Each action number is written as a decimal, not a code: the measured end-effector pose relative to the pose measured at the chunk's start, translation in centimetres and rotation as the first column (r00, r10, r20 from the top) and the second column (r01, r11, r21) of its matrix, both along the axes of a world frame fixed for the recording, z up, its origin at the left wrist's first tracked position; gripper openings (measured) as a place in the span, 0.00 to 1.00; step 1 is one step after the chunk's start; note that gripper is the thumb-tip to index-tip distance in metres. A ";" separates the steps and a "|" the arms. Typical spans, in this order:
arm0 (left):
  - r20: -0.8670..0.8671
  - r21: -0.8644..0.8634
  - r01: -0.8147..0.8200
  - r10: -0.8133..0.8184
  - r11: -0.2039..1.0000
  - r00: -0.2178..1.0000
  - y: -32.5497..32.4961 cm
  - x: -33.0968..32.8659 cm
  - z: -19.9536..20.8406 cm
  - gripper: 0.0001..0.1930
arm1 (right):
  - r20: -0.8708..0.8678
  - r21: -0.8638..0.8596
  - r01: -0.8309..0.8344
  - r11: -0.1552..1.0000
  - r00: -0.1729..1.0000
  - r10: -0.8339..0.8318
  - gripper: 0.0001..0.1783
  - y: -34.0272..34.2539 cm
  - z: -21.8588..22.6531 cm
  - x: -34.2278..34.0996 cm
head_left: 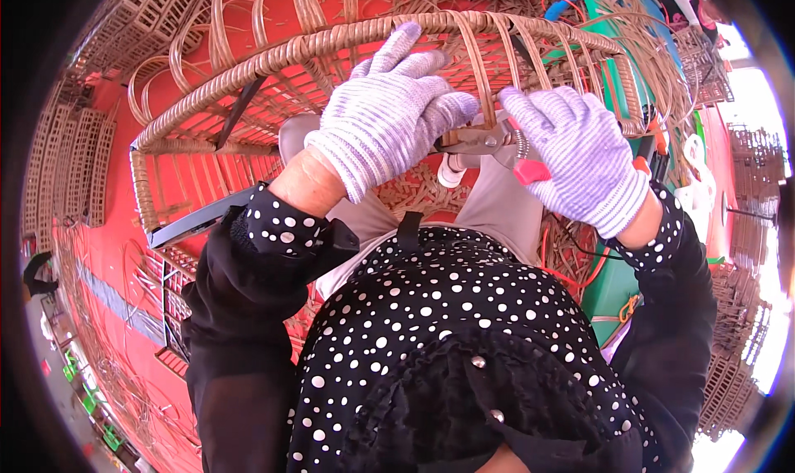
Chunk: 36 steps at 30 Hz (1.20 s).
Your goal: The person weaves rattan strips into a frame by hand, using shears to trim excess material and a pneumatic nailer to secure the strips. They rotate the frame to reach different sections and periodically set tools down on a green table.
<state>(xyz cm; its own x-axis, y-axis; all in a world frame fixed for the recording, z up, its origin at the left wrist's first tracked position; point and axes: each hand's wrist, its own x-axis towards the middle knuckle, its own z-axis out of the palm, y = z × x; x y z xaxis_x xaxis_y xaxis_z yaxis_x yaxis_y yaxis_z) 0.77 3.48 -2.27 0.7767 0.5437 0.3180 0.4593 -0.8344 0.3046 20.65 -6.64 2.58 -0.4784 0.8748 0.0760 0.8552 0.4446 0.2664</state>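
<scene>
My left hand (pixel 385 109), in a white and lilac striped knit glove, lies on the woven frame with its fingers apart. Its fingertips reach the brown wrapped rim of the wicker frame (pixel 310 44), and the thumb points toward a hanging wicker strip (pixel 472 55). In the matching glove, my right hand (pixel 584 154) grips hand pruners (pixel 490 142) with red handles and a coil spring. The pruners' jaws are beside the lower end of the strips, just under my left thumb; whether they touch a strip is hard to tell.
The wicker frame, with a dark metal bar (pixel 203 218) at its left, lies across my lap. Loose strips (pixel 654 59) tangle at the right by a green board (pixel 609 84). Woven panels (pixel 70 163) are stacked at the left on the red floor (pixel 108 266).
</scene>
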 end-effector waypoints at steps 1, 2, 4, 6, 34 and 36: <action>0.010 0.001 -0.001 0.001 1.000 1.000 -0.1 0.1 0.3 0.14 | 0.017 0.008 -0.029 1.000 0.999 0.029 0.33 0.3 0.1 0.0; 0.005 0.011 -0.003 0.003 1.000 1.000 -0.3 0.2 0.6 0.14 | 0.042 0.074 -0.091 0.993 0.995 0.088 0.27 0.6 0.0 0.1; -0.007 0.017 0.020 -0.019 1.000 1.000 -0.2 0.2 1.0 0.12 | -0.011 0.053 -0.056 0.997 0.998 0.057 0.25 0.4 0.4 0.2; 0.190 -0.030 0.088 -0.080 0.996 0.979 0.0 -0.2 0.3 0.08 | -0.130 0.033 0.030 0.999 0.991 -0.025 0.20 -0.1 0.5 0.5; -0.067 0.238 0.131 -0.118 0.962 0.991 0.5 0.4 1.9 0.16 | -0.434 -0.664 -0.527 0.531 -0.306 -0.847 0.36 -3.6 -1.3 -0.2; -0.067 0.330 0.112 -0.095 0.937 0.993 -0.7 0.2 1.6 0.16 | -0.344 -0.702 -0.568 0.431 -0.260 -0.902 0.33 -2.5 -0.5 -3.0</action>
<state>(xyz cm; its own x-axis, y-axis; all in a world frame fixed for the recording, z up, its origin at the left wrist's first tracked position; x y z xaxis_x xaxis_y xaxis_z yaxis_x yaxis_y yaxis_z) 0.96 2.81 -0.64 0.8422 0.3294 0.4269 0.3726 -0.9278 -0.0192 17.65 -9.15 2.09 -0.3126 0.8096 -0.4968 -0.2668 -0.5768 -0.7721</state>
